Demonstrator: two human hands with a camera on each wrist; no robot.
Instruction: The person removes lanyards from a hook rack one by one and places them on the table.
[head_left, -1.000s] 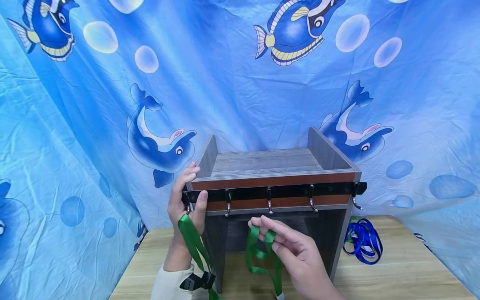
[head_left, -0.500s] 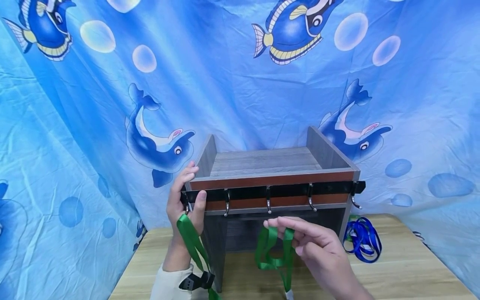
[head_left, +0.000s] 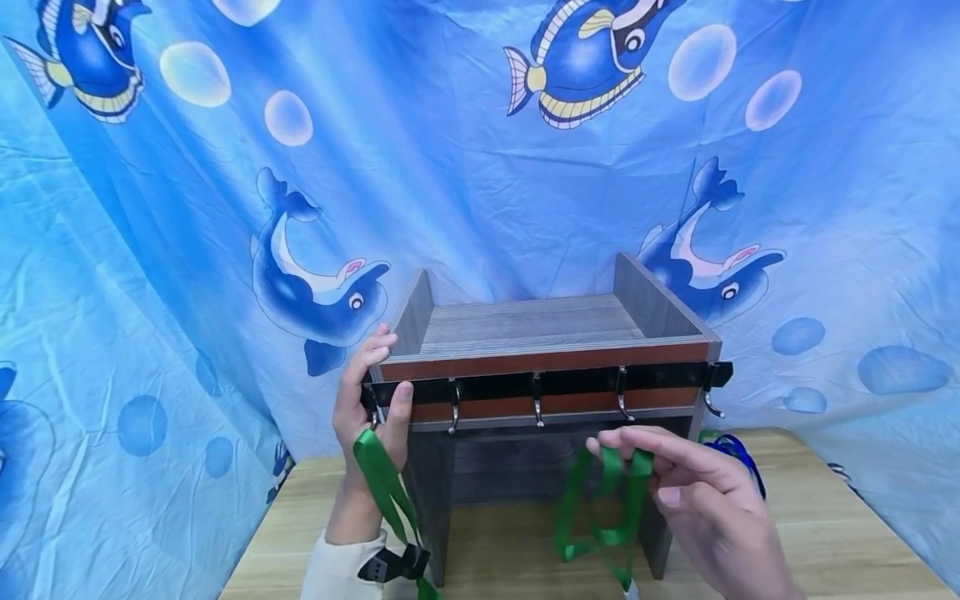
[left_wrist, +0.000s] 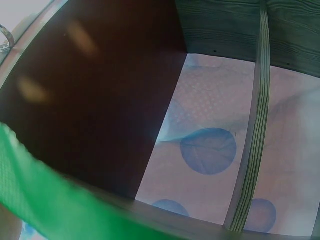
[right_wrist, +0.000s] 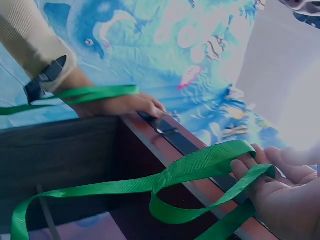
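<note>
My left hand (head_left: 371,408) holds the left front corner of a small grey wooden shelf (head_left: 536,321), thumb in front and fingers along the side. A black hook rail (head_left: 495,385) with several silver hooks runs across the shelf's brown front edge. By the left thumb, a green ribbon lanyard (head_left: 384,479) hangs down from the rail's left end. My right hand (head_left: 708,500) is below the rail's right part, holding another green lanyard (head_left: 611,533) draped in loops over its fingers. In the right wrist view this ribbon (right_wrist: 200,165) trails left from the fingertips.
Blue lanyards (head_left: 738,454) lie on the wooden table (head_left: 832,533) right of the shelf, partly hidden behind my right hand. A blue curtain (head_left: 480,192) with fish and dolphins hangs behind. The shelf's side panel (head_left: 427,500) stands on the table near my left forearm.
My right hand has moved to the right with its green lanyard, now covering part of the blue lanyards. The left hand stays at the shelf corner.
</note>
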